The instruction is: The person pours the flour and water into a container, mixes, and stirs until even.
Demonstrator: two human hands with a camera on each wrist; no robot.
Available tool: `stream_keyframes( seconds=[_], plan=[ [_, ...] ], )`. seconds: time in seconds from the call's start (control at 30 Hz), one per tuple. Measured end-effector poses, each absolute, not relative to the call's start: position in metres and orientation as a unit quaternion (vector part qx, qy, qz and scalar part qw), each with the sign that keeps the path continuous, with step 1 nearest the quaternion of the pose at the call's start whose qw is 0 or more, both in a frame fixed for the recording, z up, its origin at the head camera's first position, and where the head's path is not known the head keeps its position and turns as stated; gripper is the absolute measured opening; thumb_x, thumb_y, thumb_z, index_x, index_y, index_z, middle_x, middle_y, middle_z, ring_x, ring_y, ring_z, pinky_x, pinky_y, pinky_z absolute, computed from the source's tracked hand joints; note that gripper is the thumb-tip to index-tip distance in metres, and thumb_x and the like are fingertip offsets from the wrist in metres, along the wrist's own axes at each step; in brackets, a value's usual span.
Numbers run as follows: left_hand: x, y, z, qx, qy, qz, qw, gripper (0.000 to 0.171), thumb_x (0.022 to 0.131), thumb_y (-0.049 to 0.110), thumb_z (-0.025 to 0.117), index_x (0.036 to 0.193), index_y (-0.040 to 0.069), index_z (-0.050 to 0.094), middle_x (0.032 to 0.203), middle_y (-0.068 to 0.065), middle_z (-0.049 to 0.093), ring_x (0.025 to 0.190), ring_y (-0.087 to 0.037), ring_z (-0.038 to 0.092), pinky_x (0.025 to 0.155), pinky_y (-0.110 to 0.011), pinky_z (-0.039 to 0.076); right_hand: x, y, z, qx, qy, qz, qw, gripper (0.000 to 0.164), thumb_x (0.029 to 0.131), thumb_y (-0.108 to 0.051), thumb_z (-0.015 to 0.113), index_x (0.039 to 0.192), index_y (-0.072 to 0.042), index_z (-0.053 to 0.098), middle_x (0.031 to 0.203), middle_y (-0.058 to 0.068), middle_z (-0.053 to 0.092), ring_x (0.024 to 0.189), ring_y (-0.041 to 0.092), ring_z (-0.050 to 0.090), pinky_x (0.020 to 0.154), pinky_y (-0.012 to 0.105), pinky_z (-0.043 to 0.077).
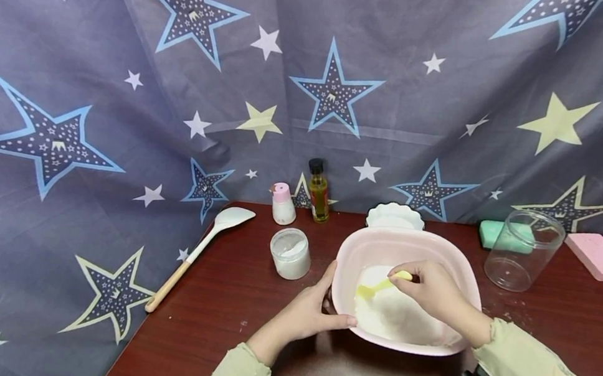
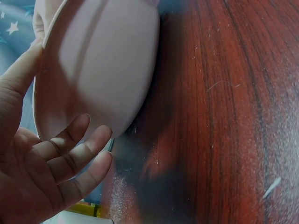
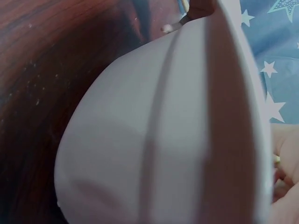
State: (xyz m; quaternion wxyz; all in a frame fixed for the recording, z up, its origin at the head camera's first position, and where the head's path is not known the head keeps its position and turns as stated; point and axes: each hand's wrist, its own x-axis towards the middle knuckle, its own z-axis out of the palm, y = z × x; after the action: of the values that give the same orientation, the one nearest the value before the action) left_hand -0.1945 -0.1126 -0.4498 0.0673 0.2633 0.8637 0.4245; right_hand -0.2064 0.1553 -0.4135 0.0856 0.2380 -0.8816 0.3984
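With our left hand (image 1: 311, 311) we clasp the left rim of the pink basin (image 1: 346, 281) on the desk (image 1: 198, 338); our right hand (image 1: 433, 292) pinches a yellow spoon (image 1: 383, 284) at the white powder (image 1: 398, 319) inside. The basin partly hides a scalloped dish (image 1: 395, 215) beyond; a small jar (image 1: 292, 265) stands left, and right, a clear container (image 1: 514, 267) fronts a green block (image 1: 490, 234).

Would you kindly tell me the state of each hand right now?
Left hand: holding the pink basin by its rim.
Right hand: closed, holding the yellow spoon.
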Motion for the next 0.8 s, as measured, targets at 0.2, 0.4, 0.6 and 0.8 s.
stream_keyframes(
  seconds=[0.2, 0.4, 0.6, 0.8],
  plan=[
    [-0.194, -0.113, -0.449, 0.260, 0.863, 0.426, 0.071, 0.109, 0.078, 0.035, 0.082, 0.157, 0.012, 0.010, 0.085, 0.008, 0.061, 0.070, -0.008, 0.059, 0.063, -0.023, 0.048, -0.212, 0.162, -0.417, 0.223, -0.889, 0.385, 0.111, 0.006, 0.085, -0.002, 0.070, 0.084, -0.002, 0.076, 0.068, -0.006, 0.062, 0.063, 0.003, 0.043, 0.057, 0.023, 0.039],
    [-0.195, -0.113, -0.451, 0.257, 0.863, 0.429, 0.073, 0.110, 0.078, 0.035, 0.082, 0.157, 0.011, 0.010, 0.086, 0.008, 0.061, 0.070, -0.007, 0.058, 0.063, -0.022, 0.048, -0.218, 0.178, -0.411, 0.177, -0.918, 0.335, 0.114, 0.008, 0.085, -0.006, 0.069, 0.084, -0.007, 0.076, 0.064, -0.008, 0.056, 0.060, 0.009, 0.042, 0.059, 0.027, 0.038],
    [-0.196, -0.113, -0.454, 0.257, 0.862, 0.431, 0.074, 0.110, 0.078, 0.035, 0.082, 0.157, 0.011, 0.010, 0.087, 0.007, 0.062, 0.071, -0.008, 0.059, 0.064, -0.023, 0.049, -0.218, 0.196, -0.405, 0.140, -0.937, 0.297, 0.122, 0.009, 0.084, -0.008, 0.068, 0.084, -0.009, 0.077, 0.066, -0.005, 0.059, 0.061, 0.016, 0.047, 0.059, 0.033, 0.040],
    [-0.196, -0.113, -0.453, 0.258, 0.861, 0.433, 0.073, 0.109, 0.078, 0.035, 0.082, 0.157, 0.012, 0.010, 0.088, 0.006, 0.063, 0.070, -0.009, 0.059, 0.063, -0.023, 0.049, -0.214, 0.213, -0.399, 0.147, -0.945, 0.268, 0.121, 0.012, 0.082, -0.005, 0.065, 0.075, -0.013, 0.070, 0.059, -0.007, 0.047, 0.058, 0.014, 0.042, 0.056, 0.029, 0.033]
  ],
)
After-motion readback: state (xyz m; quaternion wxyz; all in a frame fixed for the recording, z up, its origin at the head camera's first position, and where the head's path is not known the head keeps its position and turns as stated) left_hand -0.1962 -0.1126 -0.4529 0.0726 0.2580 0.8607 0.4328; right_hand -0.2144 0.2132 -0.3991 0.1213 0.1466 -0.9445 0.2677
